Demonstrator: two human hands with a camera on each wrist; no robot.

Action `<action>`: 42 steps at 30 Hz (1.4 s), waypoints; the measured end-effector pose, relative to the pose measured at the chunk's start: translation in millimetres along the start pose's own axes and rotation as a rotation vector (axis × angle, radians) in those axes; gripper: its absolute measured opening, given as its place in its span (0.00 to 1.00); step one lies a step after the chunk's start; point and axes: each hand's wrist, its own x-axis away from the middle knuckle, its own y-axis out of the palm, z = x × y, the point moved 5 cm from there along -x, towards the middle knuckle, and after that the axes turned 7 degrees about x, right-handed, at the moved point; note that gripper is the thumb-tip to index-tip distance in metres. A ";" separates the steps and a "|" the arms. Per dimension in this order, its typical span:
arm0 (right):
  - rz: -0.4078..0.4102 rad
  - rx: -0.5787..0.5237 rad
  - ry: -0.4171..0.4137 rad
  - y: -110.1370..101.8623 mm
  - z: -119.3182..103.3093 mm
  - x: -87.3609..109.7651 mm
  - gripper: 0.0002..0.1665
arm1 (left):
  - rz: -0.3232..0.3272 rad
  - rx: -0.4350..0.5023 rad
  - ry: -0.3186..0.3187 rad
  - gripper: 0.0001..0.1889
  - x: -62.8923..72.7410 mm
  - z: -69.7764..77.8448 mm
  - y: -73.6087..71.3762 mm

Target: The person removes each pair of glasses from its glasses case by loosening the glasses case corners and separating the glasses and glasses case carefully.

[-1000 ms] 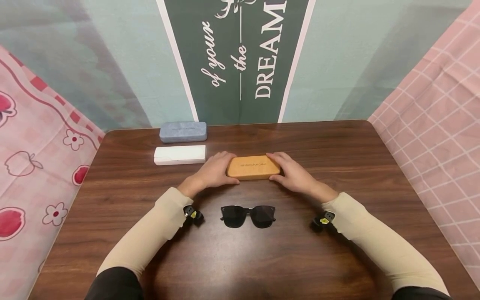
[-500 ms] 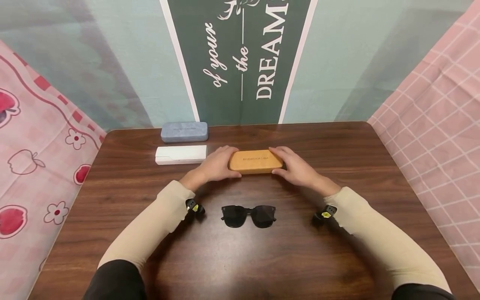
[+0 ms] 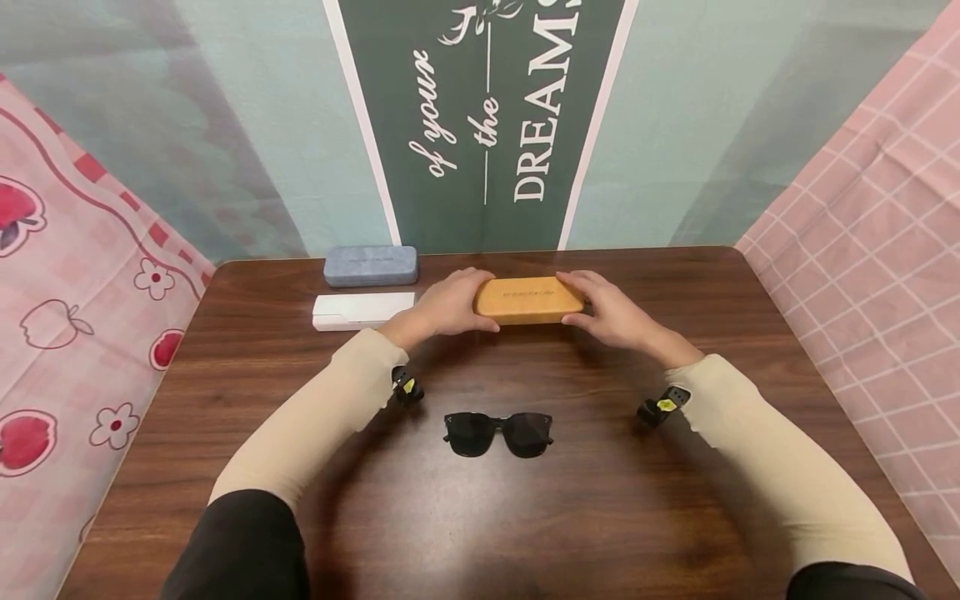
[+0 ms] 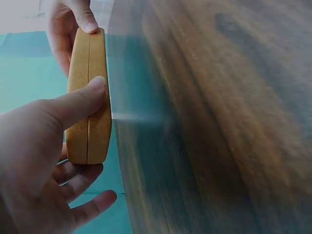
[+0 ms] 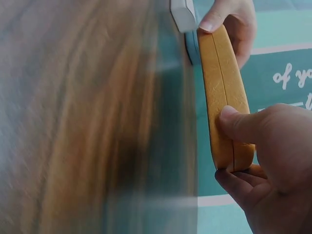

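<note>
Both hands hold a tan-orange glasses case [image 3: 529,301] by its two ends, its lid closed and dark lettering on top. The left hand [image 3: 452,303] grips the left end, with the thumb across the front seam in the left wrist view. At the other end the right hand [image 3: 611,312] grips likewise, its thumb on the front side in the right wrist view. In both wrist views the case [image 5: 225,92] appears lifted off the tabletop. Black sunglasses [image 3: 498,434] lie on the table nearer the person, between the forearms.
A white case [image 3: 360,311] lies just left of the left hand, and a blue glasses case [image 3: 371,265] lies behind it near the table's back edge. The brown wooden table [image 3: 480,525] meets a green printed cloth [image 3: 480,125] at the back, with pink cloths at both sides.
Both hands have carried the tan-orange case away from the person and somewhat to the right. The sunglasses and the other two cases have stayed in place.
</note>
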 end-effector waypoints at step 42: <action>-0.169 0.064 0.145 -24.0 80.5 -35.0 0.40 | -0.054 -0.219 -0.146 0.43 -91.4 25.9 14.2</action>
